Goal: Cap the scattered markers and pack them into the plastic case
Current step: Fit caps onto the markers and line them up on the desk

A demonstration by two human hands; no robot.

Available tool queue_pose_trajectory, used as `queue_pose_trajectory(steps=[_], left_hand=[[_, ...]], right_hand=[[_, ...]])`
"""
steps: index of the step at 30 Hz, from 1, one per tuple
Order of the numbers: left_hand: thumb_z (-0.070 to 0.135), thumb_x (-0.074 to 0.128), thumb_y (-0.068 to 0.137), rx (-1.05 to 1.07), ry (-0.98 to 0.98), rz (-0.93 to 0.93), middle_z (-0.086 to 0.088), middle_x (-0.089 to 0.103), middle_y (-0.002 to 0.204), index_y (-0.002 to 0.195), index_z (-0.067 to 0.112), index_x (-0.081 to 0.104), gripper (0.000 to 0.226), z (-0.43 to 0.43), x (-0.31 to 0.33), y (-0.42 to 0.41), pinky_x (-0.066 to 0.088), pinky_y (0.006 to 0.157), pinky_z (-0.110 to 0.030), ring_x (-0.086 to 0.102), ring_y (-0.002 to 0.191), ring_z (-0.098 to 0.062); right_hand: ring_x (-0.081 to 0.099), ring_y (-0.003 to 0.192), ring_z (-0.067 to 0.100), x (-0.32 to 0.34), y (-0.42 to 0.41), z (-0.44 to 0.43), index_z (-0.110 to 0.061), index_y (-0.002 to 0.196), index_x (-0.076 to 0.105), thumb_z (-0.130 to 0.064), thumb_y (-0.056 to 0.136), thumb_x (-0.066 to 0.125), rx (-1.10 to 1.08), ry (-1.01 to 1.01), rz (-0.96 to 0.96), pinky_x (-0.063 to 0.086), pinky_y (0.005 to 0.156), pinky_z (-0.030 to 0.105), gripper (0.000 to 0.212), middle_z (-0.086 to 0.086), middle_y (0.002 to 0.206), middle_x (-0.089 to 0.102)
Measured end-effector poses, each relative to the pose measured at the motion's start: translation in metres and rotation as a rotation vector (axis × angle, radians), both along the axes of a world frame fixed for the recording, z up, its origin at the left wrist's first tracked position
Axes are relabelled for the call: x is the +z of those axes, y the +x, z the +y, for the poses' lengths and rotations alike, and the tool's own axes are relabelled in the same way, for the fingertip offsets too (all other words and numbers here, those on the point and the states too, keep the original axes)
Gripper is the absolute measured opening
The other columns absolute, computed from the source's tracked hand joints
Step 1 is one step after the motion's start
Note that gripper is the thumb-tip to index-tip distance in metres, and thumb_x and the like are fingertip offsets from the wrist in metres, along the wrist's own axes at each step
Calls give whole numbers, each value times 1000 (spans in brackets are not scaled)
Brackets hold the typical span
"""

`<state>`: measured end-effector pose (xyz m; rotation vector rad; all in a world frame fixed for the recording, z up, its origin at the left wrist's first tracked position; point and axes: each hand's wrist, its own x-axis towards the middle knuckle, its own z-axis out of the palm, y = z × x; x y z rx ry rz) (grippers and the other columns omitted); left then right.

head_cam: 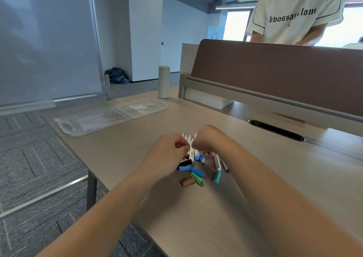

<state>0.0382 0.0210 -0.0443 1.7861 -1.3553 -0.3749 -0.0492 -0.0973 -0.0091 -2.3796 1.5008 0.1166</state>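
Note:
Several white-barrelled markers (191, 150) lie in a heap on the table, partly hidden under my hands. Loose caps sit in front of them: black (185, 162), light blue (185, 168), blue (197, 172), green (197, 178), brown (187, 182) and teal (217, 177). My left hand (167, 156) hovers over the heap's left side with fingers curled. My right hand (208, 140) reaches down into the markers with fingers bent; what each hand holds is hidden. The clear plastic case (98, 119) lies open at the far left of the table.
A pale tumbler (163, 81) stands at the table's far end. A brown divider panel (275, 75) runs along the right, with a black cable slot (276, 130) before it. A person in a white T-shirt (294, 14) stands behind the divider. The table edge falls to carpet on the left.

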Motion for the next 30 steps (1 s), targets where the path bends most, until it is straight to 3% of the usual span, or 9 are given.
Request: queue_pose_trajectory(steps=[4, 10, 16, 19, 22, 23, 25, 28, 30], left_hand=[[17, 55, 92, -88, 120, -276, 7, 68, 93, 94, 21, 75, 20, -4, 2, -4, 52, 80, -32, 61, 88, -11], [29, 60, 89, -213, 221, -691, 3, 66, 93, 93, 27, 78, 18, -18, 3, -15, 49, 83, -37, 52, 93, -18], [36, 68, 86, -272, 318, -770, 2, 65, 98, 97, 27, 77, 17, -23, 6, -25, 48, 81, -31, 50, 99, -18], [35, 68, 86, -268, 336, -792, -2, 65, 110, 104, 25, 75, 21, -22, 10, -31, 36, 75, -24, 48, 110, -18], [30, 63, 91, -243, 375, -800, -11, 56, 133, 112, 20, 70, 24, -20, 12, -37, 34, 89, -27, 42, 129, -24], [29, 60, 93, -223, 370, -781, -11, 53, 136, 112, 18, 68, 23, -18, 13, -39, 33, 94, -27, 42, 130, -25], [28, 58, 95, -140, 271, -642, -6, 61, 120, 106, 18, 66, 17, -15, 12, -37, 37, 85, -26, 53, 115, -22], [24, 61, 94, 28, 50, -113, 4, 68, 90, 93, 23, 65, 4, -14, 12, -24, 49, 70, -28, 62, 85, -15], [20, 61, 94, 97, -24, 221, 5, 74, 82, 98, 22, 68, 7, -15, 10, -15, 45, 60, -24, 61, 72, -11]], right_hand=[[44, 49, 20, 11, -25, 11, -3, 70, 57, -9, 90, 50, -22, 101, -206, 39, 53, 27, 21, 10, 59, 52], [46, 56, 27, 14, -59, 20, 0, 75, 60, -8, 85, 52, -47, 158, -307, 38, 53, 29, 16, 16, 63, 56], [57, 59, 30, 9, -74, 27, 8, 81, 67, -9, 82, 51, -40, 155, -293, 53, 64, 35, 23, 25, 70, 65], [58, 60, 32, 10, -77, 25, 14, 88, 68, -9, 81, 50, -38, 158, -315, 58, 71, 43, 30, 30, 78, 68], [57, 61, 31, 13, -77, 27, 11, 87, 67, -9, 83, 50, -32, 164, -344, 50, 63, 36, 27, 23, 72, 64], [57, 62, 31, 14, -77, 28, 12, 89, 67, -11, 84, 51, -31, 163, -355, 49, 63, 35, 28, 22, 73, 64], [57, 65, 30, 16, -77, 28, 9, 90, 66, -14, 88, 51, -15, 152, -364, 51, 65, 35, 28, 21, 78, 66], [60, 66, 26, 20, -78, 31, 0, 89, 63, -18, 90, 53, 19, 149, -389, 56, 71, 37, 21, 18, 80, 67], [59, 60, 22, 22, -79, 33, -2, 87, 63, -17, 89, 56, 65, 200, -407, 53, 63, 32, 16, 13, 71, 65]])
